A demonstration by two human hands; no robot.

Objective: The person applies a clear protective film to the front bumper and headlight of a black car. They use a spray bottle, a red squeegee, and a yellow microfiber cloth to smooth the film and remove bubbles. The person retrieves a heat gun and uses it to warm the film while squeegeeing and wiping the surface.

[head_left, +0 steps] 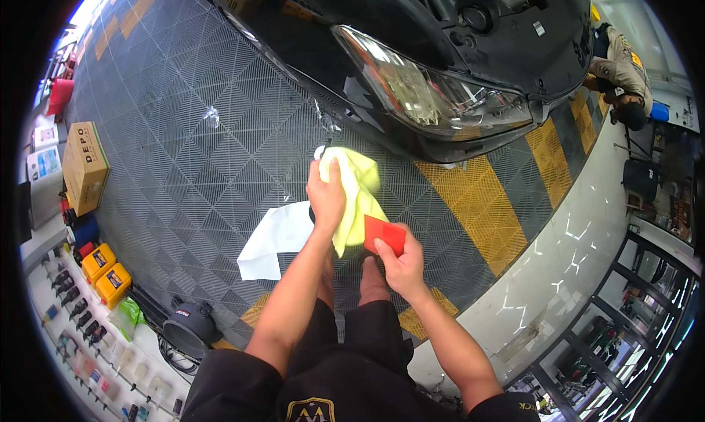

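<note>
My left hand (328,199) is closed on a bright yellow-green cloth (354,176), which hangs down in folds between my hands. Just beyond the left fingers shows a small white and black piece (320,152) that I cannot make out. Pinched between the thumb and fingers of my right hand (404,260) is a flat red squeegee card (384,233), its left edge against the cloth. A white sheet (272,238) with a crease shows left of my left forearm; whether it lies on the floor or hangs cannot be told.
Ahead is a black car front with a clear headlight (433,91). Grey and yellow floor tiles (183,150) spread around me. On the left stand a cardboard box (86,165), yellow cases (106,275) and a dark bucket-shaped container (189,328). Another person (624,69) is at the right.
</note>
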